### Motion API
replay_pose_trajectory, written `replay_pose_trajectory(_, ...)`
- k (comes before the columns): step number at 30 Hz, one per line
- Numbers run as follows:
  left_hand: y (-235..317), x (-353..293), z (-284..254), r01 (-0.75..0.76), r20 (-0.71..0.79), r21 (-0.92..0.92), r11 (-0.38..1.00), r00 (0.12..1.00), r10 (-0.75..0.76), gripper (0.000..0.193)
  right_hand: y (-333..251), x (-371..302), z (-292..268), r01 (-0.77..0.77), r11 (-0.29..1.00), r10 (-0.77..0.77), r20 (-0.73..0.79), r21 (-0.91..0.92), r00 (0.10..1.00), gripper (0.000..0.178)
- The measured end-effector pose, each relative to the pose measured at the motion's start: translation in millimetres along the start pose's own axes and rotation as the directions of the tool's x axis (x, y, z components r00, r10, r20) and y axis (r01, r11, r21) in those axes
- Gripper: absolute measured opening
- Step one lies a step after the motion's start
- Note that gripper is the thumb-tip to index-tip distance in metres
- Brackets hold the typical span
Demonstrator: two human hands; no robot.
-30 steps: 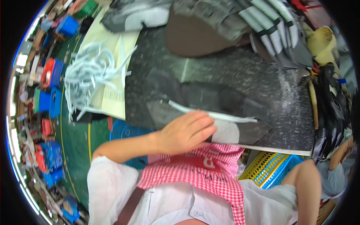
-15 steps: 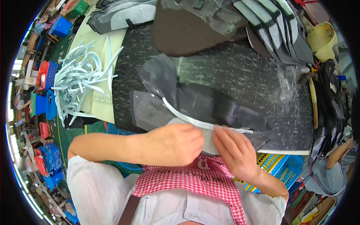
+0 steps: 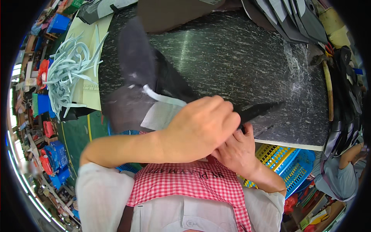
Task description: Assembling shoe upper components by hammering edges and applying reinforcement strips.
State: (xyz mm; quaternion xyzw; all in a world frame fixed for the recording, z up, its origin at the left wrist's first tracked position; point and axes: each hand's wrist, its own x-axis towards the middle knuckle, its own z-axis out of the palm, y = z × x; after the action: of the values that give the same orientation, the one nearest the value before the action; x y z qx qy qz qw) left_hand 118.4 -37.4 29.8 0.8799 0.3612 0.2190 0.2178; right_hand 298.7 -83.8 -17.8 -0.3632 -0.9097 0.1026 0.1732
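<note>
A dark grey fabric piece point(image 3: 135, 65) with a white strip point(image 3: 162, 98) along its edge is lifted off the black speckled worktable point(image 3: 239, 58). My left hand point(image 3: 201, 127) is closed over its near end, close to my chest. My right hand point(image 3: 237, 150) sits just under and behind the left hand and pinches the black end of the same piece point(image 3: 259, 111). The far end of the piece stands up towards the back of the table and is blurred.
A heap of pale grey strips point(image 3: 67, 73) lies on a cream sheet at the left. Dark cut pieces point(image 3: 293, 19) are stacked at the far right of the table. Blue and yellow baskets point(image 3: 290, 162) stand below the table edge. Another person sits at lower right point(image 3: 340, 174).
The fabric piece lay flat on the table under my left hand. My right hand then joined it, and now both hands have raised the piece towards my chest.
</note>
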Motion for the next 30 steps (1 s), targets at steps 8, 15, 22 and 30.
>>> replay_pose_trajectory(8,-0.2,11.8,11.3,0.072,-0.121,0.107,0.992,0.991,-0.058,0.038,33.7,-25.3,-17.8,-0.063,0.998,0.059,-0.274,-0.009,0.960,0.038)
replay_pose_trajectory(15,-5.9,8.4,0.8,0.133,-0.110,-0.173,0.976,0.982,-0.153,0.039,29.4,-36.9,-21.5,-0.224,0.973,0.229,-0.099,0.057,0.968,0.040)
replay_pose_trajectory(22,2.6,-7.0,22.2,-0.222,-0.027,0.179,0.958,0.973,0.231,0.038,45.9,-43.6,-18.2,-0.103,0.985,0.140,-0.293,0.138,0.946,0.033)
replay_pose_trajectory(30,-1.1,-8.7,28.6,-0.220,0.028,0.193,0.956,0.975,0.219,0.040,58.4,-3.3,-46.9,-0.128,0.989,0.138,-0.178,0.070,0.974,0.035)
